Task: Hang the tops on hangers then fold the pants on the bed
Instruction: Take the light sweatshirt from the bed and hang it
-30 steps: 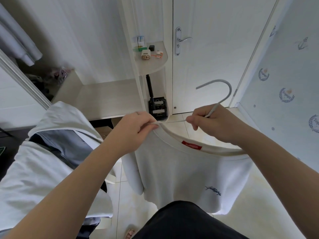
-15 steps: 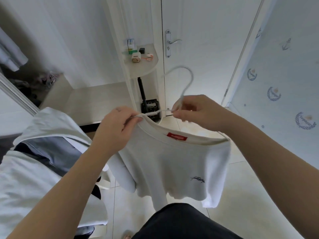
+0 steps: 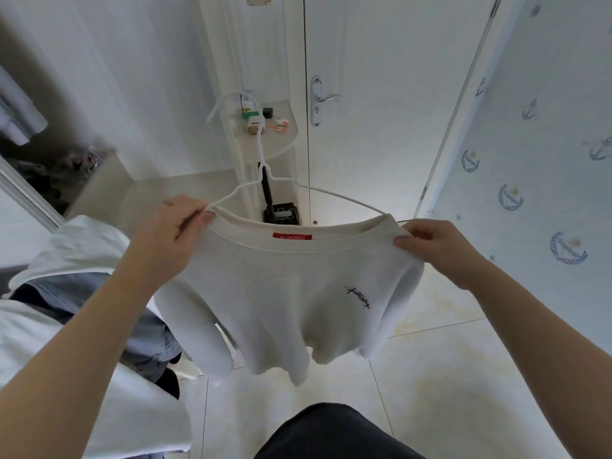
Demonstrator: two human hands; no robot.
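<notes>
Head view is showing a white top [image 3: 284, 293] hanging in the air before the person, above the tiled floor [image 3: 447, 376]. A white wire hanger [image 3: 265, 180] is sitting in its stretched neckline, hook rising above. The left grip [image 3: 172, 233] is pinching the collar's left end, the right grip [image 3: 437, 250] is pinching the right shoulder edge. Other garments [image 3: 66, 260] are lying at left, and a white door [image 3: 381, 94] is standing behind.
</notes>
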